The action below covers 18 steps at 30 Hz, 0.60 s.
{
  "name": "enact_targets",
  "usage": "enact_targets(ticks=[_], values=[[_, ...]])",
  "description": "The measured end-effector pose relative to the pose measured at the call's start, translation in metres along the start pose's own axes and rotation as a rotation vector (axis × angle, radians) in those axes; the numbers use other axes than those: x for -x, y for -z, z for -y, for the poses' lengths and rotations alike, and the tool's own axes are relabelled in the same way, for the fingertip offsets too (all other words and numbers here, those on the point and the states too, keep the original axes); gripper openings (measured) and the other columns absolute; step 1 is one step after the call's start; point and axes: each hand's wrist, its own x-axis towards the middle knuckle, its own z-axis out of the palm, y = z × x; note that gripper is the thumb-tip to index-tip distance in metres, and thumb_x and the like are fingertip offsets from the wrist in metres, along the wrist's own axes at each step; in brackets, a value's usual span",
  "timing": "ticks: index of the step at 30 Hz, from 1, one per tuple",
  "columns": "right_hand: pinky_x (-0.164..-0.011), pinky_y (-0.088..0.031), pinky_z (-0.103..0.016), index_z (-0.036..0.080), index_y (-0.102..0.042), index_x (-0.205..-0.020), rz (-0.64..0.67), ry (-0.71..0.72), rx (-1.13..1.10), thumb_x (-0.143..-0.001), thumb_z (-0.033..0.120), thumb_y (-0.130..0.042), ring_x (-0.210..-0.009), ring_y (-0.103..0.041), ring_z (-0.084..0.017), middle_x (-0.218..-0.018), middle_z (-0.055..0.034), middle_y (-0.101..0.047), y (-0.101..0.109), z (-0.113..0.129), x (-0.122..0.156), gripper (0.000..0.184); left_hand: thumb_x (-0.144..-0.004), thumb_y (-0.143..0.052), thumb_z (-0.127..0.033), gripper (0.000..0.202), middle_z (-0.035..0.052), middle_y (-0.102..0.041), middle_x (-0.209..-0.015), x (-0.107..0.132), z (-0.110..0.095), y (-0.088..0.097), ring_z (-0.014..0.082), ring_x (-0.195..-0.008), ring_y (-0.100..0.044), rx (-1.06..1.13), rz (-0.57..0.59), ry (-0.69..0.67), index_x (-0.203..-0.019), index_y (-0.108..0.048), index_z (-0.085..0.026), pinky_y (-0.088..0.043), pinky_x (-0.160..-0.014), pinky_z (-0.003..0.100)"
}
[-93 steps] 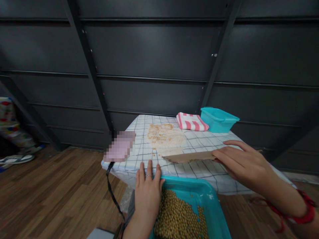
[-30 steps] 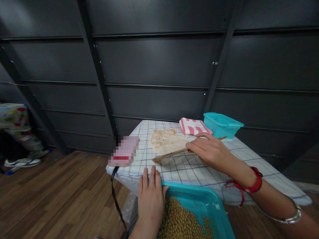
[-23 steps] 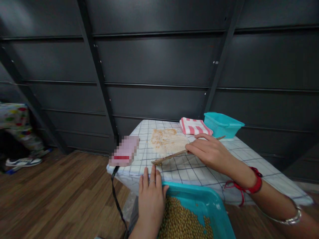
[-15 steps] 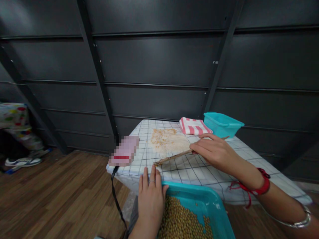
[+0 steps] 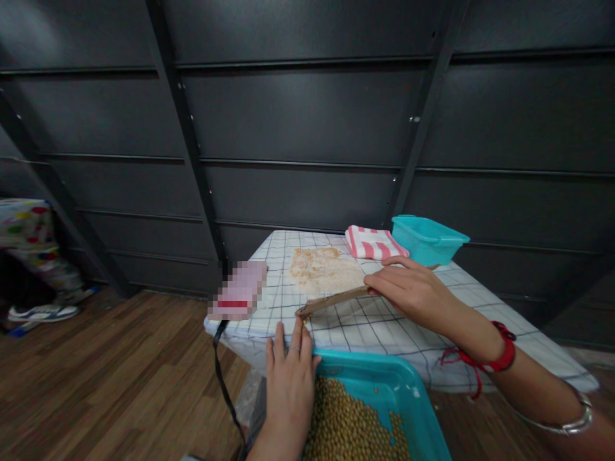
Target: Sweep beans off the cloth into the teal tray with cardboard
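My right hand is closed on a strip of brown cardboard, holding it on edge on the checked tablecloth just in front of a patch of pale grain and husks. My left hand lies flat with fingers stretched out, against the left rim of a teal tray full of tan beans at the table's near edge. The cardboard's left tip sits just above my left fingertips.
A folded pink-and-white striped cloth and a small teal tub stand at the table's far right. A blurred pink object with a black strap hangs off the left edge. Dark metal panels rise behind; wood floor lies to the left.
My right hand carried the cardboard from the near right of the table up to the grain patch, then drew it slightly toward me. The left hand stayed by the tray.
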Motion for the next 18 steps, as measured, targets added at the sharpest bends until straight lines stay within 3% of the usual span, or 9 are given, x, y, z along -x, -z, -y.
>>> enact_targets(ticks=[5, 18], values=[[-0.073, -0.040, -0.028, 0.014, -0.058, -0.079, -0.017, -0.011, 0.040, -0.085, 0.009, -0.037, -0.063, -0.053, -0.012, -0.069, -0.0018, -0.064, 0.0001, -0.0005, -0.0034, 0.023, -0.079, -0.044, -0.025, 0.031, 0.0159, -0.054, -0.110, -0.0022, -0.0113, 0.0002, 0.0323, -0.111, -0.042, -0.013, -0.052, 0.094, -0.105, -0.054, -0.011, -0.040, -0.086, 0.050], [-0.073, -0.040, -0.030, 0.015, -0.058, -0.080, 0.010, 0.032, 0.001, -0.085, 0.007, -0.037, -0.064, -0.053, -0.012, -0.071, -0.0006, -0.064, 0.0007, 0.0027, -0.0073, 0.023, -0.082, -0.039, -0.035, 0.040, 0.0192, -0.055, -0.103, -0.0015, -0.0090, -0.0032, 0.0327, -0.109, -0.043, 0.033, -0.114, 0.071, -0.102, -0.051, -0.002, -0.041, -0.085, 0.049]])
